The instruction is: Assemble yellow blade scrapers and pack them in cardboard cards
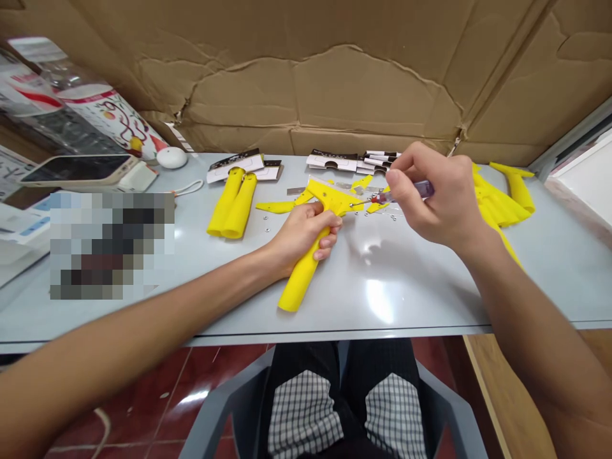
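My left hand [306, 233] is wrapped round the tube handle of a yellow T-shaped plastic tool [299, 284], tilted with its wide flat head away from me. In my right hand [433, 197] is a screwdriver [423, 189] with a clear purplish handle. Its shaft points left, and the tip is at the tool's head, near a small screw; whether it touches I cannot tell. Behind the head lie loose yellow curved pieces [276, 207] and thin metal blades [295, 190]. Small nuts [267, 229] are scattered on the white table [239, 287].
Two yellow tubes [233, 207] lie left, more yellow parts [502, 201] right. Small black-and-white boxes [332, 159] line the back beneath a cardboard sheet [306, 83]. Far left are bottles [102, 105], a phone [76, 171], a white oval case [171, 157] and a pixelated patch.
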Motion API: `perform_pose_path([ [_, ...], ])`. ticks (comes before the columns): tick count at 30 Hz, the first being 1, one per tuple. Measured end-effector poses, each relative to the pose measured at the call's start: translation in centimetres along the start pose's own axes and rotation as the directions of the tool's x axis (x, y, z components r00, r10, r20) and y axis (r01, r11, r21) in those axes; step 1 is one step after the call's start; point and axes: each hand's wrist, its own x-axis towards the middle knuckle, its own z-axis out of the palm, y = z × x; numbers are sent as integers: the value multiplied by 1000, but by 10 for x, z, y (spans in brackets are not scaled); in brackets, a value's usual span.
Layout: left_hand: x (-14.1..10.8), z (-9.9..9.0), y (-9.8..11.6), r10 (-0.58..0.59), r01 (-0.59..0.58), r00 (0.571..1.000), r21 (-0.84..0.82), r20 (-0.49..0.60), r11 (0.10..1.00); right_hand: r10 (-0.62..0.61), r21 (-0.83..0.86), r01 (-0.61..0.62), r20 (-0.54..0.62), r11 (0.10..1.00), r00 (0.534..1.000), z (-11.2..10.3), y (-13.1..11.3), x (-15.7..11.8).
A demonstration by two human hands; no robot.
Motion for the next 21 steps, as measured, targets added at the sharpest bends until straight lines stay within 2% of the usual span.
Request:
perform_pose_path([
  [4,0,-1,-1,5,-5,1000,2,2,1000,22,-3,-22,48,1000,999,2,3,-3],
  [9,1,0,0,6,-6,1000,7,-6,1000,-17,50,15,39,999,999,-1,4,-2],
  [14,-1,2,2,-10,10,1000,14,-14,1000,-61,91,53,83,994,995,-6,3,-2],
  [18,-2,2,2,-5,6,1000,22,-14,1000,-88,67,86,29,994,996,-4,4,-1],
  [21,-1,1,2,-13,13,1000,32,-9,999,-37,-19,37,-8,999,999,-2,7,0],
])
